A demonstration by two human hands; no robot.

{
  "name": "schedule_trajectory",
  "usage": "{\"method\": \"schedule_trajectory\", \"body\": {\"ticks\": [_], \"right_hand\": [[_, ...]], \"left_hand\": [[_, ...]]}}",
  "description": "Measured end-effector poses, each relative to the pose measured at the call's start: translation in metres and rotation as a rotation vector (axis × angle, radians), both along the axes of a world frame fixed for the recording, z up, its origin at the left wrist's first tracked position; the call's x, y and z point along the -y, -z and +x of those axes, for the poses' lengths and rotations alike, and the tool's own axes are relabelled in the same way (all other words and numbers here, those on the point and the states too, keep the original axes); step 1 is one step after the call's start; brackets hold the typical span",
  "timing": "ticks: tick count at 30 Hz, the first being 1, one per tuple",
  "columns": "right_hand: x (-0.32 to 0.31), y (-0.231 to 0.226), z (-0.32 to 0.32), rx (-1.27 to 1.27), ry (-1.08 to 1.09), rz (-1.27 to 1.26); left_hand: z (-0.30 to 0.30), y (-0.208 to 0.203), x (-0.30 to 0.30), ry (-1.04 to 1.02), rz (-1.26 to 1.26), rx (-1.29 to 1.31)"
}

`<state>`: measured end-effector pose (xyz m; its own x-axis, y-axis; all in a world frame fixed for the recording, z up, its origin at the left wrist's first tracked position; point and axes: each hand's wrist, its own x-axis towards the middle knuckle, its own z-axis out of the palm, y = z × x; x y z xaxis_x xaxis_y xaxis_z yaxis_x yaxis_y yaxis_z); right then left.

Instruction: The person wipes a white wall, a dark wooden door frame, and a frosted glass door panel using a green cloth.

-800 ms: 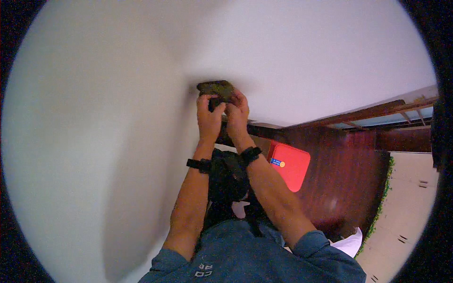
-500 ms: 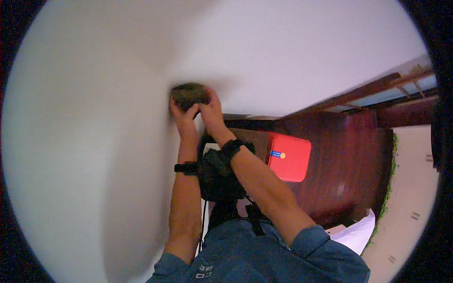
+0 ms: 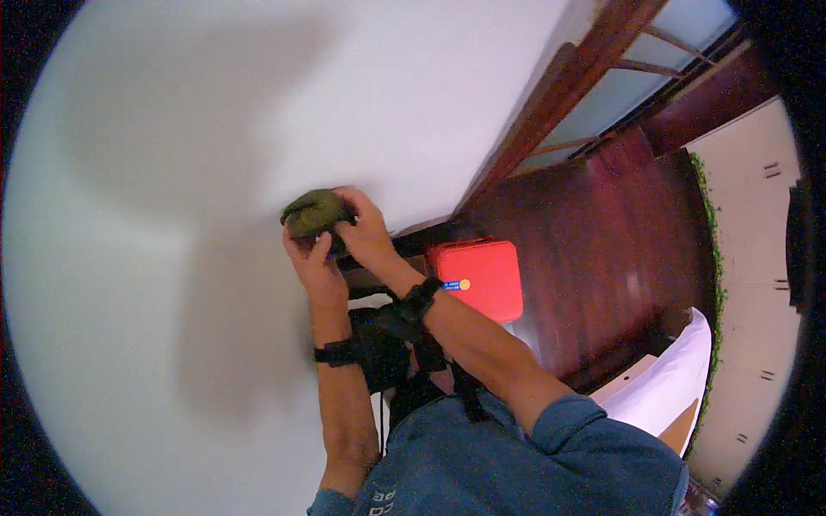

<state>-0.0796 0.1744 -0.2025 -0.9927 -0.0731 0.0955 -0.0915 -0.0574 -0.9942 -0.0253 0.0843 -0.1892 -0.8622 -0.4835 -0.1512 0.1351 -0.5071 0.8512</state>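
A rounded olive-green cloth item point(image 3: 313, 212), creased as if folded, is held up in front of the white wall by both hands. Its exact kind cannot be made out. My left hand point(image 3: 315, 265) grips its lower left edge, fingers curled behind and thumb in front. On its right side, my right hand point(image 3: 368, 234) has its fingers bent over the edge and its thumb beneath. Part of the underside is dark and hidden by the thumbs. Both wrists wear black bands.
The white wall point(image 3: 129, 284) stands close on the left and ahead. Below to the right, a red case point(image 3: 482, 279) sits by the dark wooden floor point(image 3: 594, 267). A wood-framed glass door point(image 3: 594, 99) is at the far right, and white cloth point(image 3: 654, 396) lies lower right. A black bag point(image 3: 379, 344) hangs at my waist.
The view has turned, so the door frame shows more and the red case sits further left. Both hands still hold the green cloth item, now lower left in view and tilted differently.
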Motion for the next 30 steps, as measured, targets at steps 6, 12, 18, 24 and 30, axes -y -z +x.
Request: {"method": "schedule_trajectory", "body": {"ticks": [6, 12, 18, 24, 30], "right_hand": [[-0.096, -0.004, -0.023, -0.018, 0.149, -0.235], [-0.167, -0.041, -0.049, -0.085, 0.486, -0.222], [-0.201, -0.028, -0.067, -0.065, 0.565, -0.343], [-0.15, -0.062, -0.071, 0.038, 0.433, -0.536], [-0.071, -0.102, -0.076, -0.001, 0.264, -0.392]], "left_hand": [[-0.033, -0.022, -0.093, 0.212, -0.041, -0.055], [-0.08, -0.038, -0.159, 0.514, -0.173, -0.229], [-0.097, -0.058, -0.19, 0.675, -0.144, -0.306], [-0.098, -0.076, -0.136, 0.624, -0.323, -0.31], [-0.091, -0.111, -0.062, 0.465, -0.233, -0.315]]}}
